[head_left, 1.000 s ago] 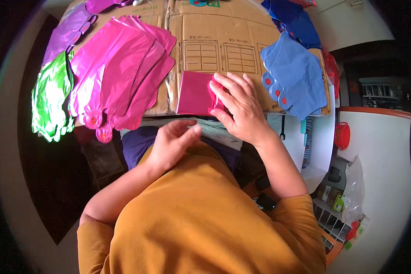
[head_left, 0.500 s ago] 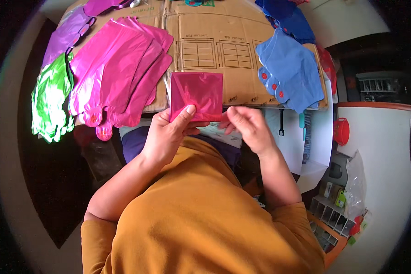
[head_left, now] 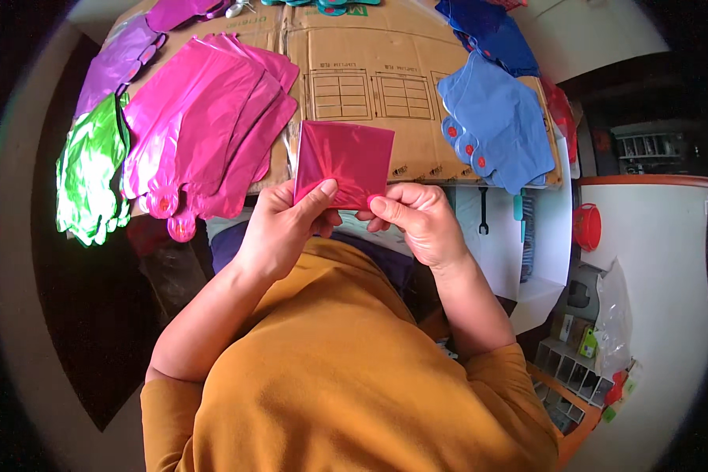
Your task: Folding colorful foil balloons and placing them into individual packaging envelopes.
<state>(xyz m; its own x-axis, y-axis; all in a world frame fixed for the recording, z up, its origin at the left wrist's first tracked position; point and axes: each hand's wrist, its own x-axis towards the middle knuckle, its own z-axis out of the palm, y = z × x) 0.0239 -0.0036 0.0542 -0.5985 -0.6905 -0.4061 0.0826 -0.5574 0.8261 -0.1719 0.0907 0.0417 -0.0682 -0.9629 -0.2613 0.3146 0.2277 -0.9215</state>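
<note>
Over the near edge of the cardboard I hold a shiny, flat pink foil square, which looks folded. My left hand grips its lower left part, thumb pressed on the front and fingers behind. At the lower right corner my right hand pinches it between thumb and fingers. The foil puckers around my left thumb. On the left of the cardboard lies a fanned stack of flat pink foil pieces, with round tabs hanging at the near edge.
Flattened cardboard covers the work surface. Green foil pieces and purple ones lie at the left, light blue pieces and dark blue ones at the right. A red basket is off to the right.
My right hand has moved left and taken hold of the square's lower right corner. The square has tilted slightly clockwise and shifted a little to the right.
</note>
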